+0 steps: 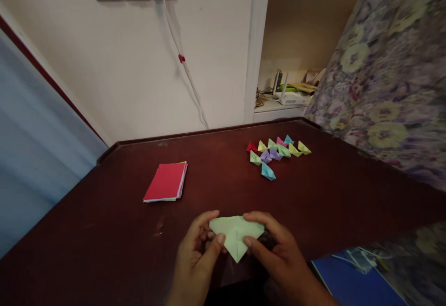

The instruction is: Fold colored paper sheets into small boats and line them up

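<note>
A light green folded paper (232,231) is held up near the table's front edge, with its point toward me and a crease down its middle. My left hand (197,255) pinches its left side between thumb and fingers. On the other side, my right hand (275,248) is closed on the right corner, its thumb pressed to the front face. The fingers behind the paper are partly hidden. Farther off to the right stand several small folded paper boats (275,153) in different colours, a blue one (268,171) being closest to me.
A stack of coloured paper sheets (166,183), red on top, lies left on the dark red table (216,176). A blue flat item (355,280) is at the lower right. Floral curtain (379,74) hangs on the right; a white router (292,98) stands in the niche behind.
</note>
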